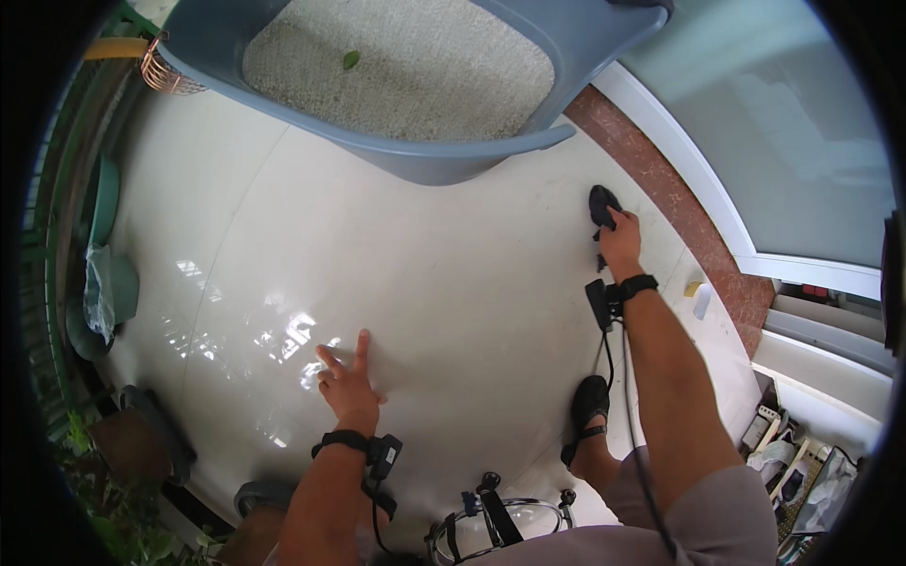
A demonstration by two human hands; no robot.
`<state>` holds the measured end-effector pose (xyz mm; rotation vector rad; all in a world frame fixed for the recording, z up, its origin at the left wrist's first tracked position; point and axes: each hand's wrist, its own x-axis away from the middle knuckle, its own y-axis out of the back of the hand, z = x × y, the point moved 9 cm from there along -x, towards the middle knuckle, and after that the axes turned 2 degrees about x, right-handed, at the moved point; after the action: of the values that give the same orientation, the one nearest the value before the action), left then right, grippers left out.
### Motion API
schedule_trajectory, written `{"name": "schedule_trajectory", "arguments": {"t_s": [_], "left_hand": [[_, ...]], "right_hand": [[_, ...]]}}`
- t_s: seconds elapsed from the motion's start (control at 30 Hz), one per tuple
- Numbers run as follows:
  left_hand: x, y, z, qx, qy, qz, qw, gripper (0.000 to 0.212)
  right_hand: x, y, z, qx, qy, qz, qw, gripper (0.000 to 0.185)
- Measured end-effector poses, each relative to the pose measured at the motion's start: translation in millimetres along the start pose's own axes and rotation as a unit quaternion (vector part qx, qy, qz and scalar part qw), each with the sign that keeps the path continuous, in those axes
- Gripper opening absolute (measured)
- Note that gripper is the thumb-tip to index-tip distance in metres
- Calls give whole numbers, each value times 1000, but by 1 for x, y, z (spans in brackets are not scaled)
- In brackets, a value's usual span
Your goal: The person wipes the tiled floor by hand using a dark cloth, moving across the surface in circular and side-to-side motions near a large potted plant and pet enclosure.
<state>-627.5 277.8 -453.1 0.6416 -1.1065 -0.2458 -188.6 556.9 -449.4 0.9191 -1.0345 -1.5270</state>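
My right hand (621, 239) is closed on a black shoe (604, 205), just above the pale tiled floor near the door sill. The shoe looks like a clog with a strap hanging below my fingers. With its fingers spread, my left hand (350, 385) holds nothing over the glossy floor (453, 283). Each wrist wears a black strap with a small cabled device. A black clog (589, 407) is on my right foot. Ahead stands a blue-grey litter box (417, 152) filled with pale granules (425, 78), with a green leaf (351, 59) on them.
A copper-coloured wire basket (168, 74) hangs on the box's left rim. Green tubs (124, 286) and potted plants line the left railing. A white-framed glass door (679, 134) and a tray of odds and ends (800, 481) are at right. A wheeled metal frame (495, 513) is close to me.
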Motion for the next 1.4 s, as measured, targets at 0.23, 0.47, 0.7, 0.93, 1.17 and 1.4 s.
{"name": "schedule_trajectory", "arguments": {"t_s": [0.23,0.47,0.7,0.93,1.17,1.4], "left_hand": [[-2,-1,-3,9,-7,-21,1000,126],[0,3,6,26,-8,-60,998,128],[4,10,-3,4,-20,-46,999,131],[-5,4,0,-22,-1,-51,998,135],[-1,2,9,-15,1,-34,999,133],[-4,3,15,-30,9,20,999,122]], "right_hand": [[190,-73,255,-107,349,203,909,32],[115,-83,164,-93,191,96,972,34],[4,8,-40,-9,-69,109,992,42],[249,-58,190,-44,207,258,943,34],[174,4,0,-9,27,52,998,40],[132,31,10,-2,91,-5,996,39]]}}
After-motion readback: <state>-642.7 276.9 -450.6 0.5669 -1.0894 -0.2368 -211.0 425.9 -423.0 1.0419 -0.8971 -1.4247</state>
